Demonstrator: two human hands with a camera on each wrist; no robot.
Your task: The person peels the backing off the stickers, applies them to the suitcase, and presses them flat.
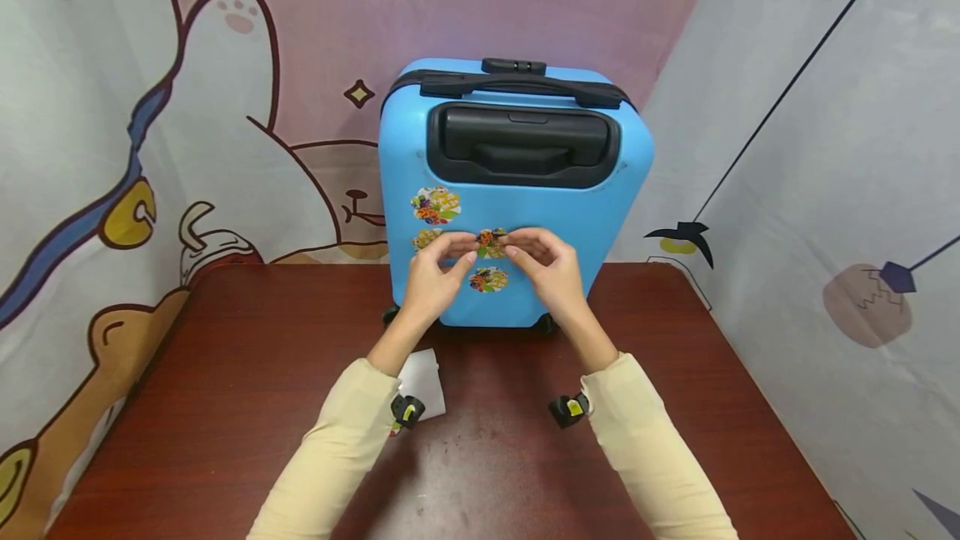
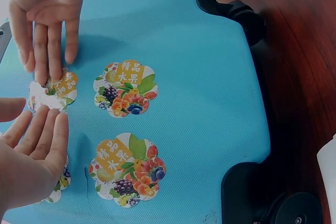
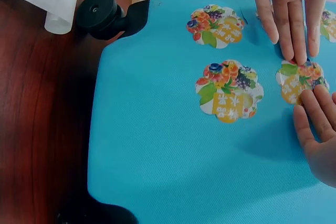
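A round, scallop-edged fruit sticker [image 1: 492, 243] is between my two hands, in front of the blue suitcase [image 1: 525, 215]. My left hand [image 1: 435, 277] pinches its left edge, thumb below the index finger. At its right edge my right hand [image 1: 553, 269] pinches in the same way. In the left wrist view the sticker [image 2: 65, 87] shines with glare; whether it touches the shell there is hard to tell. More fruit stickers lie flat on the shell: one at upper left [image 1: 436, 205], one below the hands [image 1: 488, 279], and another partly hidden by my left hand [image 1: 426, 238].
The suitcase stands upright on a dark red-brown table [image 1: 285, 357], its black handle [image 1: 521, 86] on top and wheels [image 3: 97, 14] below. White paper [image 1: 423, 382] lies beneath my left forearm. Cartoon-printed cloth [image 1: 525, 7] hangs behind and at the sides.
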